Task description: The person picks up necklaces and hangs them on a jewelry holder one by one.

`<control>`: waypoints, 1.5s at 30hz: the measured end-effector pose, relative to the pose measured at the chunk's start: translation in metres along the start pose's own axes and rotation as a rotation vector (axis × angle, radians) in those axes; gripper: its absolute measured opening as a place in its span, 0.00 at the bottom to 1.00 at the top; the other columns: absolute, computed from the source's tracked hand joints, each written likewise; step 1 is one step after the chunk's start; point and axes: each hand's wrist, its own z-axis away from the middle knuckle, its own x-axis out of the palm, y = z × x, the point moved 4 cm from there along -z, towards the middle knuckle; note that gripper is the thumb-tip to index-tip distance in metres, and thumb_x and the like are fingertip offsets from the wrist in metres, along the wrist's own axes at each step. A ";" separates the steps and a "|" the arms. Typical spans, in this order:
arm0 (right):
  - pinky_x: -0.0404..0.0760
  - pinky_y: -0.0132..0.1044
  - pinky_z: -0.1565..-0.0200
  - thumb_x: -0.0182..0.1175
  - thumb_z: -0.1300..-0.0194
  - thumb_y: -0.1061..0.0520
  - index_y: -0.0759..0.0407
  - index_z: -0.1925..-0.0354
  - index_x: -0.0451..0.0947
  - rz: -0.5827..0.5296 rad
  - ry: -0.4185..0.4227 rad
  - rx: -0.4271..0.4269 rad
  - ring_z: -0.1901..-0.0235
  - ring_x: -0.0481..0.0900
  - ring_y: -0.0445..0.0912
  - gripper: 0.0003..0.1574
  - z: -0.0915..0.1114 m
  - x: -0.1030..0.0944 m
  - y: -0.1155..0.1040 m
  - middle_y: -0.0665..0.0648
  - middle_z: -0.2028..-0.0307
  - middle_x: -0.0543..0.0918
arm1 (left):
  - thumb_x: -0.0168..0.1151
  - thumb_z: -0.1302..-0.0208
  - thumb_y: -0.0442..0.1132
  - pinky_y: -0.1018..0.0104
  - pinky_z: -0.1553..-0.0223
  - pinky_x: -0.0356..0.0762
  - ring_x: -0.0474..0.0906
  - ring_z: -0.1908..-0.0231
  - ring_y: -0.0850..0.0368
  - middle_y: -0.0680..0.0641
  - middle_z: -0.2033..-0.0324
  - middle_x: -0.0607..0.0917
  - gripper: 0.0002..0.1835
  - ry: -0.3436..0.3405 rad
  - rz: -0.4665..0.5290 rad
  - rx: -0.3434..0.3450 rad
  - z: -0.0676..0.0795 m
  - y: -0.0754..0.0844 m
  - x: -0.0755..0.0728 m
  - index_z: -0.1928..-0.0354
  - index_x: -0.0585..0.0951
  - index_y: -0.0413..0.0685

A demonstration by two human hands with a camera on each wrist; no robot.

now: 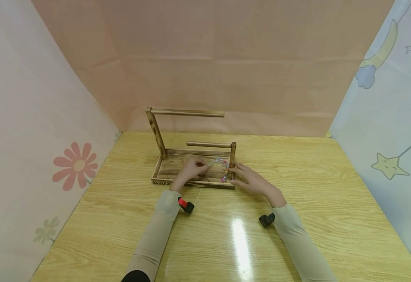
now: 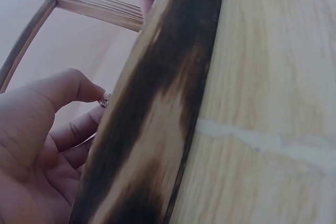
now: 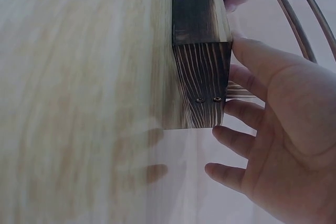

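A string of colourful beads point(image 1: 225, 164) lies curved in the right part of a scorched-wood jewelry stand's tray point(image 1: 191, 183). My left hand point(image 1: 191, 169) reaches in over the tray's front wall and pinches the string's left end between thumb and forefinger. In the left wrist view, small shiny beads point(image 2: 105, 100) show at those fingertips, partly hidden by the wooden wall. My right hand point(image 1: 252, 181) is at the tray's right end, fingers spread and fairly straight. In the right wrist view, its thumb and fingertips touch the end piece point(image 3: 202, 82).
A tall post point(image 1: 156, 133) at the tray's left carries a long upper bar point(image 1: 188, 113). The short right post holds a lower bar point(image 1: 209, 145). Thin chains point(image 1: 168, 159) lie in the tray's left part. The stand sits on a wood-grain table point(image 1: 121, 235) between hanging sheets.
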 end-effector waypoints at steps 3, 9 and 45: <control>0.54 0.63 0.35 0.52 0.31 0.45 0.55 0.32 0.60 -0.006 -0.001 0.001 0.31 0.47 0.63 0.34 0.000 0.000 0.000 0.65 0.29 0.49 | 0.58 0.36 0.41 0.65 0.68 0.84 0.83 0.71 0.51 0.39 0.67 0.85 0.13 -0.015 0.073 -0.014 -0.001 0.000 0.000 0.62 0.82 0.34; 0.54 0.62 0.35 0.51 0.31 0.44 0.54 0.32 0.59 -0.002 -0.012 0.021 0.31 0.47 0.63 0.34 0.001 0.000 0.000 0.64 0.29 0.47 | 0.57 0.35 0.40 0.63 0.65 0.84 0.84 0.68 0.50 0.36 0.65 0.85 0.15 -0.045 0.177 -0.022 0.000 0.002 0.001 0.58 0.80 0.31; 0.55 0.62 0.36 0.51 0.30 0.48 0.54 0.31 0.58 -0.036 -0.021 -0.006 0.31 0.45 0.62 0.33 0.000 0.002 0.001 0.62 0.28 0.44 | 0.55 0.34 0.49 0.43 0.50 0.74 0.76 0.56 0.35 0.47 0.65 0.84 0.20 -0.125 0.426 0.076 0.002 0.021 -0.001 0.56 0.79 0.35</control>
